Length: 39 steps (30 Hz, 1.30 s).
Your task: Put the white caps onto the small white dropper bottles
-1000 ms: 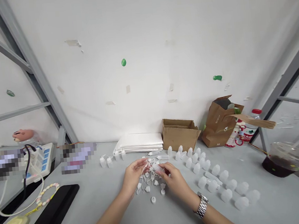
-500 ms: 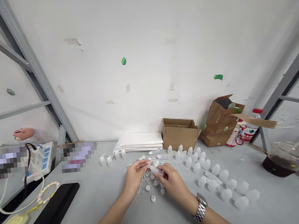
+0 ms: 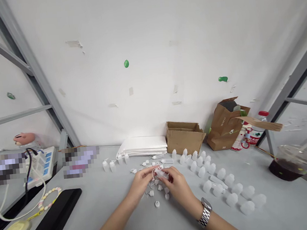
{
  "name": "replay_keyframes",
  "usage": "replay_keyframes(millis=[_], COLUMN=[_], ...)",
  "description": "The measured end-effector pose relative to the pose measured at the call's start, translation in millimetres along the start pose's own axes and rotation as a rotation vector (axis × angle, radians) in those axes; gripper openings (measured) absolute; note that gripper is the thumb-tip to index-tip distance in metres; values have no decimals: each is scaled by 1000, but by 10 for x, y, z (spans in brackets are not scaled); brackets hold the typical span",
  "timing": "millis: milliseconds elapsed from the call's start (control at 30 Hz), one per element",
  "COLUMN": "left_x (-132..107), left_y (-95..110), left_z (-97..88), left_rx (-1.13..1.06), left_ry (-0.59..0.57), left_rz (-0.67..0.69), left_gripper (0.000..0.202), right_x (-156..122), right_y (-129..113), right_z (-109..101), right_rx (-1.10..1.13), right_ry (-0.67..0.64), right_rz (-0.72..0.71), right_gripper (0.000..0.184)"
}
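From my place I saw the right hand (image 3: 179, 188) with its fingers clamped on a small translucent plastic bottle (image 3: 161, 174), and the left hand (image 3: 141, 184) pinching the bottle's other end, just above small white caps (image 3: 157, 204) on the grey table (image 3: 103, 214).

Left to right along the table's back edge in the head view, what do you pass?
Power strip, flat white stack, open cardboard box, brown paper bag, red-capped plastic bottle.

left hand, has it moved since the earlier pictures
Yes, the left hand has shifted rightward, closer to above the lone white cap on the table, which stays put.
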<state>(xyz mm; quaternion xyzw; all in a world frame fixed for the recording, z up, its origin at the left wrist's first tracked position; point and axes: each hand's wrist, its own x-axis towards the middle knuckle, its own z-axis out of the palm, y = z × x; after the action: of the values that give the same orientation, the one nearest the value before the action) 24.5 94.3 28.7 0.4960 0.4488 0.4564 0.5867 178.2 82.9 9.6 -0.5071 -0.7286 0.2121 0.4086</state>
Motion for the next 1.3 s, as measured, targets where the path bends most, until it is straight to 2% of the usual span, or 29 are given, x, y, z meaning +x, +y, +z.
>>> replay_keyframes(millis=[200, 367, 633, 767, 867, 1300], left_x=[-13, -38, -41, -43, -55, -58], left_y=[19, 53, 48, 20, 19, 13], left_z=[-6, 20, 36, 37, 37, 39], left_rx=[-16, -105, -194, -369, -459, -531], left_ry=[-13, 8, 43, -65, -106, -162], left_rz=[43, 23, 6, -28, -60, -125], left_gripper=[34, 36, 29, 25, 22, 24], right_x=[5, -32, -64, -56, -60, -46], right_y=[17, 11, -35, -72, -80, -97], right_z=[6, 7, 31, 63, 84, 79], right_rx=[4, -112, -501, -592, -627, -689], right_ry=[36, 33, 162, 202, 213, 279], right_rz=[-43, -71, -457, -562, -602, -649], right_gripper=[15, 10, 16, 15, 14, 15])
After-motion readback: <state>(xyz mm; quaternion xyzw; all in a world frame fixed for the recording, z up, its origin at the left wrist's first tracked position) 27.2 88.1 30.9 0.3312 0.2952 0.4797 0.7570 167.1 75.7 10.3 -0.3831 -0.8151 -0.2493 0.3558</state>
